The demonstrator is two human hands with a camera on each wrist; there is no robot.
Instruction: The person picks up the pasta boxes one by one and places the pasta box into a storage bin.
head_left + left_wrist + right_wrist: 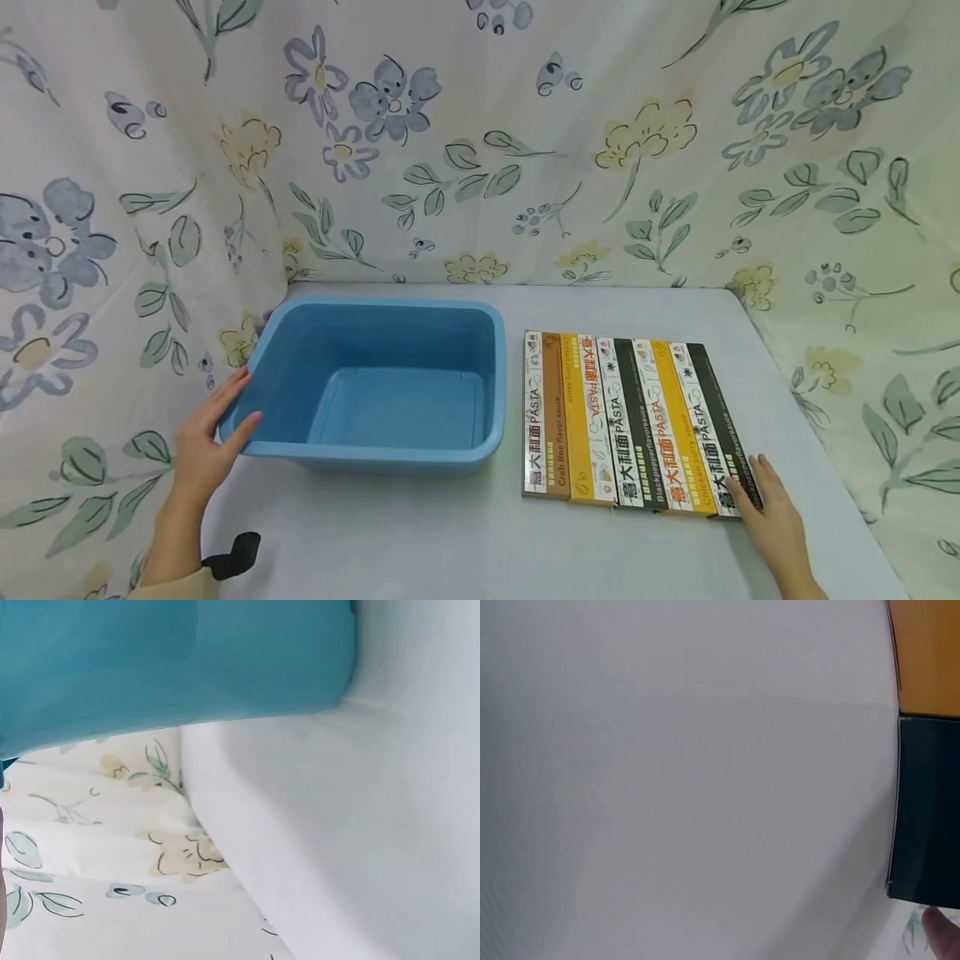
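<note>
A blue plastic tub (405,454) stands on the left part of the table. My left hand (206,437) holds its near left corner, thumb over the rim and fingers along the outer left side. The left wrist view shows the tub's outer wall (180,667) close up, with most of that hand outside the picture. To the right lies a row of several flat pasta boxes (622,421), side by side, with brown, yellow and black panels. At the row's right end, my right hand (776,521) touches the black-sided box (930,810), fingers extended along its edge.
The boxes and tub sit on a white table (420,542), with a gap between them. A flowered curtain (480,167) hangs behind and along both sides. A black strap piece (234,557) sticks out from the left wrist.
</note>
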